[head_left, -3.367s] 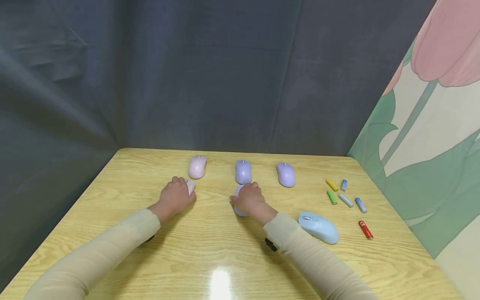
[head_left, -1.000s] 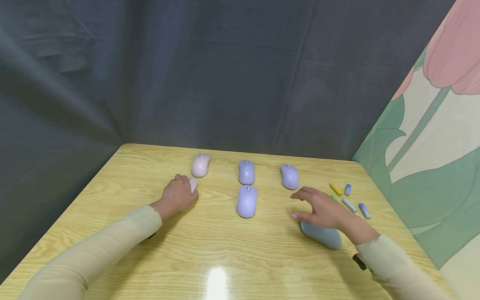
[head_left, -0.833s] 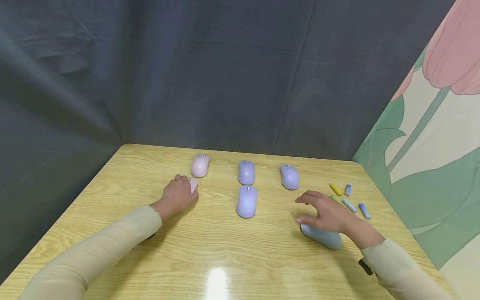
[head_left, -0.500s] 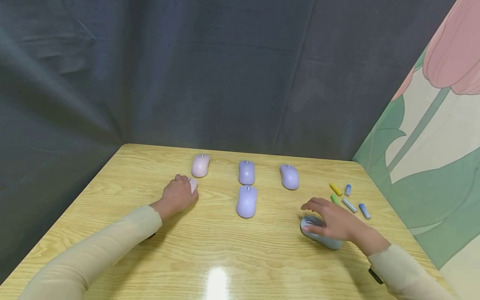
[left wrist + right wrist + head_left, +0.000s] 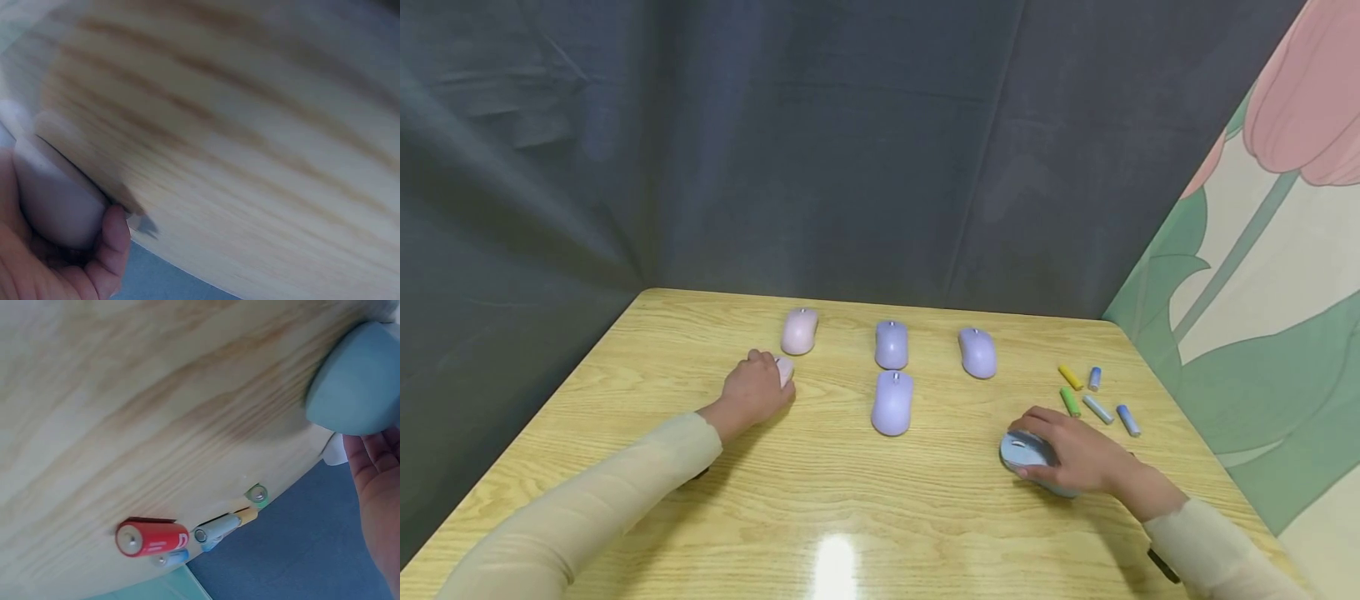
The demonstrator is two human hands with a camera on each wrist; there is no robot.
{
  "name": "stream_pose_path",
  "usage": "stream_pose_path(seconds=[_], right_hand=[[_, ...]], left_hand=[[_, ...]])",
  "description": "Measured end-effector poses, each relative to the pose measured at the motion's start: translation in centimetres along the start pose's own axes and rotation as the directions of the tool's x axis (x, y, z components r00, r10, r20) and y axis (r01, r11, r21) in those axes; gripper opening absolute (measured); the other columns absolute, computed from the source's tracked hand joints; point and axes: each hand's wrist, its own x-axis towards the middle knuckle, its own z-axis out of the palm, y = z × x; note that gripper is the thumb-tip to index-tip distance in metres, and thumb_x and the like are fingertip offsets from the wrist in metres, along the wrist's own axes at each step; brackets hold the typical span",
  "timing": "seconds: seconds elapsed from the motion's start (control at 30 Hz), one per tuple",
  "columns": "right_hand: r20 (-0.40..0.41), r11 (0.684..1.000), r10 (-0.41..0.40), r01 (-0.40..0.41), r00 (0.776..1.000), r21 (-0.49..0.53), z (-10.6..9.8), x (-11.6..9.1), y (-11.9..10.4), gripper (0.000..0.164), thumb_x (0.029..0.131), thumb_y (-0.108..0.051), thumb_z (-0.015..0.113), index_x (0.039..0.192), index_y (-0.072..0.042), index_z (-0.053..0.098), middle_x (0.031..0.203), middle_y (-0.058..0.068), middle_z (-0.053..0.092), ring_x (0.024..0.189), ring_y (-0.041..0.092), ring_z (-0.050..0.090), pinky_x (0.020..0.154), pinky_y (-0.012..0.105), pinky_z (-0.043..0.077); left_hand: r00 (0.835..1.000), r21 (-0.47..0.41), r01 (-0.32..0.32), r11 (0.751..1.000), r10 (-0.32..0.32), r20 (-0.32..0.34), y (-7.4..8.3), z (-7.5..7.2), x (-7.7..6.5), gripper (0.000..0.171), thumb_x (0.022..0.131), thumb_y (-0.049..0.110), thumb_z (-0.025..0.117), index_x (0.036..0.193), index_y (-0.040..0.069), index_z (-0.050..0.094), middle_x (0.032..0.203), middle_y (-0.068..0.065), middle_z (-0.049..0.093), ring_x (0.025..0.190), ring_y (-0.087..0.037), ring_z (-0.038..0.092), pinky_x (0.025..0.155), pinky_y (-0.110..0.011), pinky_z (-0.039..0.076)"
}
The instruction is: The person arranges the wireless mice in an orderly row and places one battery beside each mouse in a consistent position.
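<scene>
My left hand lies over a small pink mouse at the table's left middle, fingers curled round it. In the left wrist view the thumb presses against that pink mouse. Toward the front right, my right hand grips a light blue mouse, fingers over its top and thumb on the near side. The right wrist view shows the light blue mouse beside my palm.
Another pink mouse, a lavender-blue mouse and a purple mouse line the back, with one more purple mouse in front. Several small batteries lie at the right; a red battery lies nearest. A flowered wall bounds the right edge.
My right hand left the middle purple mouse, moved right, came down and closed over the light blue mouse. My left hand stayed on the small pink mouse.
</scene>
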Motion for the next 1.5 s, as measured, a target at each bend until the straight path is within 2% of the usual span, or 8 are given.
stream_pose_path(seconds=[0.17,0.37,0.63,1.03,1.33,1.5], right_hand=[[0.038,0.999,0.03,-0.031,0.999,0.029,0.0,-0.5,0.0,0.058,0.083,-0.049,0.072,0.126,-0.012,0.06,0.115,-0.001,0.056,0.096,0.012,0.054,0.078,0.037,0.049],[0.042,0.999,0.026,-0.027,0.999,0.022,0.2,-0.9,0.1,0.059,0.083,-0.048,0.072,0.128,-0.013,0.057,0.116,0.0,0.055,0.095,0.012,0.054,0.078,0.037,0.048],[0.018,1.0,-0.005,0.005,1.0,-0.024,0.7,-1.1,0.2,0.058,0.085,-0.047,0.071,0.128,-0.011,0.056,0.115,0.0,0.055,0.098,0.014,0.054,0.081,0.04,0.049],[-0.012,0.997,-0.04,0.039,0.999,-0.071,1.2,-1.1,0.4,0.056,0.086,-0.044,0.07,0.128,-0.009,0.057,0.114,-0.001,0.055,0.097,0.012,0.054,0.082,0.039,0.049],[-0.032,0.998,-0.016,0.014,0.999,-0.061,0.6,-0.5,0.1,0.056,0.086,-0.043,0.071,0.128,-0.009,0.057,0.112,-0.001,0.055,0.093,0.01,0.054,0.079,0.037,0.05],[-0.095,0.998,-0.002,-0.004,0.995,-0.057,0.2,0.0,0.1,0.056,0.085,-0.039,0.073,0.128,-0.007,0.058,0.11,0.001,0.057,0.089,0.01,0.054,0.075,0.037,0.049]], left_hand=[[1.0,0.008,0.0,1.0,0.0,-0.003,-0.1,0.2,0.1,0.06,0.091,0.037,0.05,0.106,-0.021,0.049,0.08,-0.019,0.044,0.064,-0.027,0.054,0.052,-0.038,0.051],[1.0,0.015,-0.001,1.0,0.001,-0.013,-0.2,0.2,0.1,0.06,0.091,0.038,0.05,0.105,-0.02,0.049,0.08,-0.019,0.044,0.064,-0.028,0.055,0.053,-0.038,0.051],[1.0,-0.001,0.002,1.0,-0.002,0.002,0.0,0.0,-0.1,0.059,0.091,0.037,0.05,0.105,-0.02,0.049,0.081,-0.019,0.044,0.065,-0.027,0.054,0.054,-0.038,0.051],[1.0,-0.003,-0.002,1.0,0.002,-0.013,0.0,0.1,-0.1,0.058,0.091,0.037,0.05,0.104,-0.02,0.05,0.079,-0.018,0.044,0.064,-0.027,0.054,0.054,-0.038,0.051],[1.0,0.014,-0.012,1.0,0.012,-0.012,-0.1,0.0,0.0,0.06,0.092,0.037,0.049,0.106,-0.02,0.049,0.081,-0.019,0.045,0.064,-0.027,0.054,0.054,-0.038,0.051],[1.0,0.018,-0.014,1.0,0.014,-0.006,-0.1,0.1,0.0,0.06,0.091,0.037,0.048,0.107,-0.021,0.049,0.082,-0.02,0.045,0.064,-0.027,0.054,0.055,-0.038,0.052]])
